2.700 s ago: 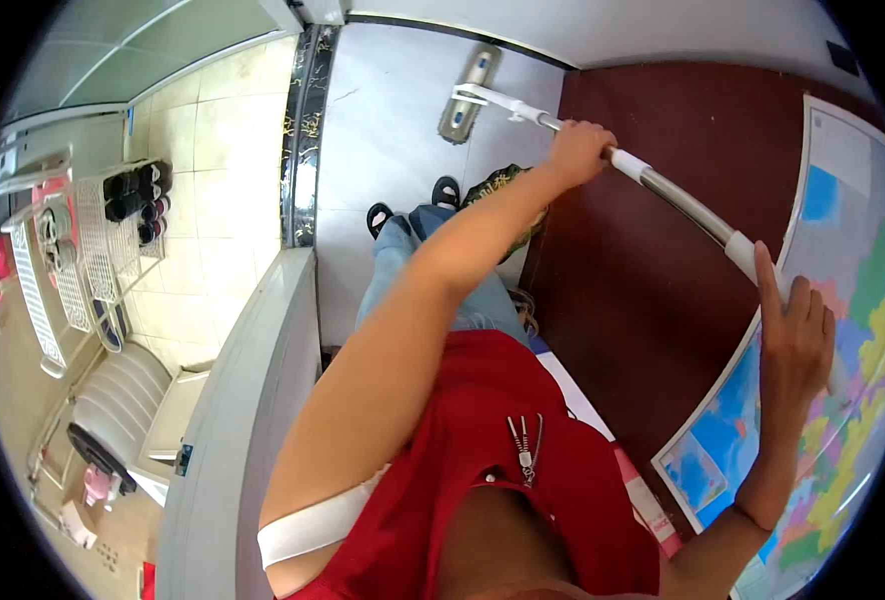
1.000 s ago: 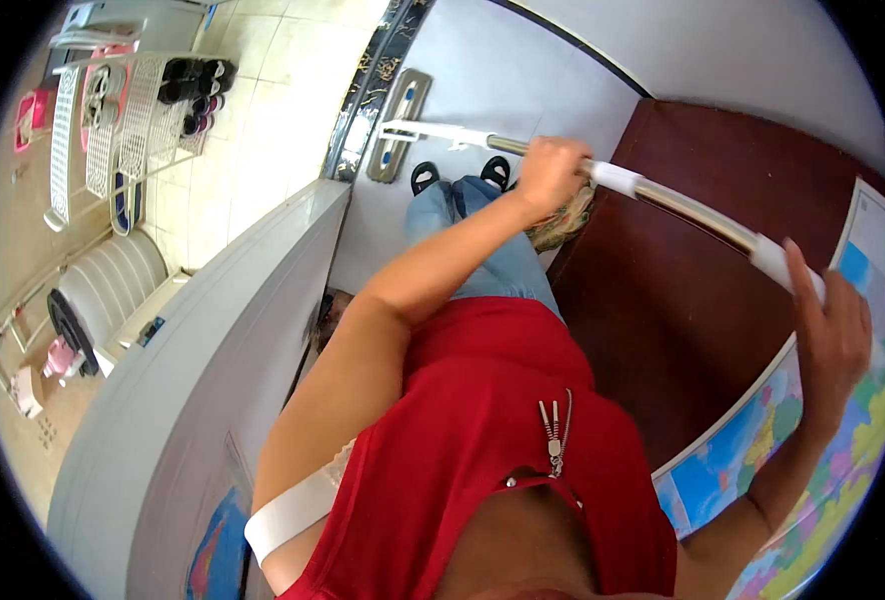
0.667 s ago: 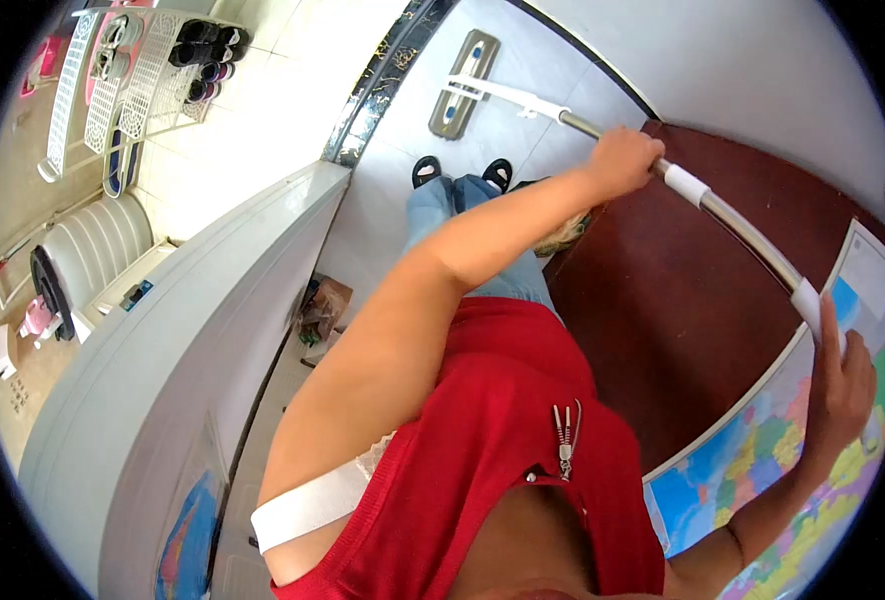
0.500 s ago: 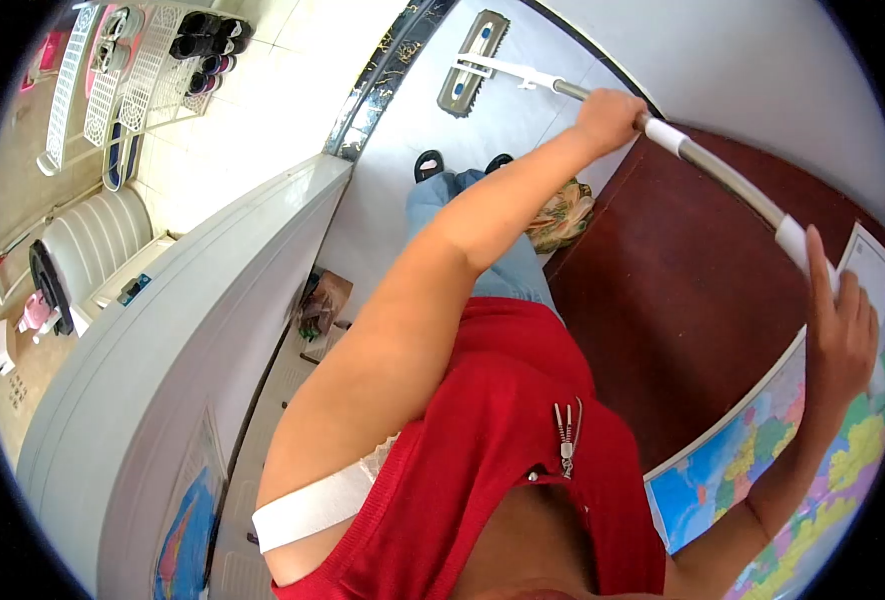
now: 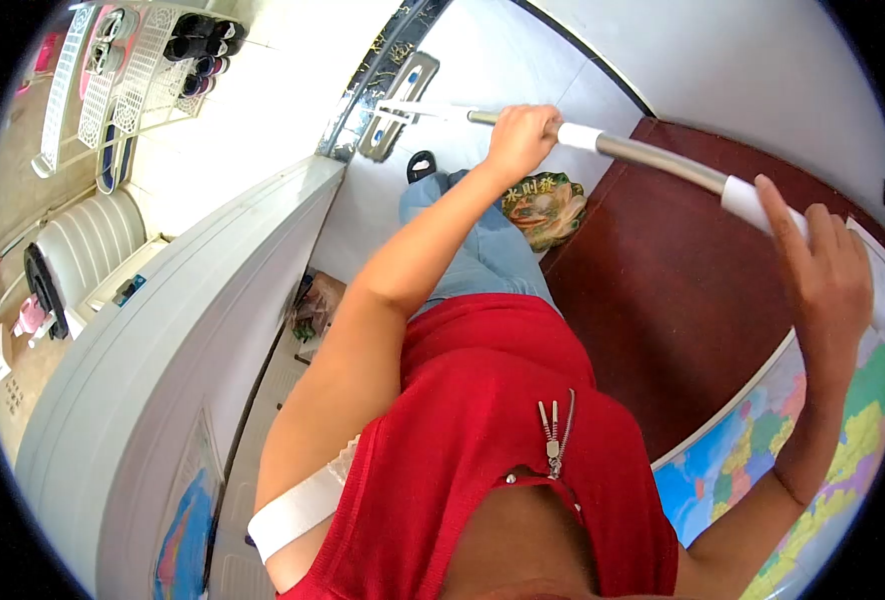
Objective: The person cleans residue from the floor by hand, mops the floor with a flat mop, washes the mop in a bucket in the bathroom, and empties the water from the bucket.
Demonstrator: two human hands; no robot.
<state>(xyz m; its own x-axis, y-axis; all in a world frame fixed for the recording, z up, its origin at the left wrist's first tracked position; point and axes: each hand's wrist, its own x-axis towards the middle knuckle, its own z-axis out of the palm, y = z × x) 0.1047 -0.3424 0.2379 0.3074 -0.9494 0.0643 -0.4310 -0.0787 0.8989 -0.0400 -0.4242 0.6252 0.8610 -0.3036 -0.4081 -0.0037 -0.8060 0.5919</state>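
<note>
Mop head [image 5: 400, 106] shifted toward black threshold [image 5: 387, 52]; grey, oblong.

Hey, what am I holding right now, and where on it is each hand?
A mop: your left hand grips the metal pole partway along, and your right hand holds the white handle higher up.

Single view, steeply downward

The camera sits on the wearer's head, facing forward and down. The red knitted top [image 5: 493, 350] lies nearest, filling the lower middle. Farther out crosses the white-and-silver tubular pole [image 5: 663, 163]; beyond, near the upper edge, is the flat grey rectangular mop head [image 5: 403, 98].
</note>
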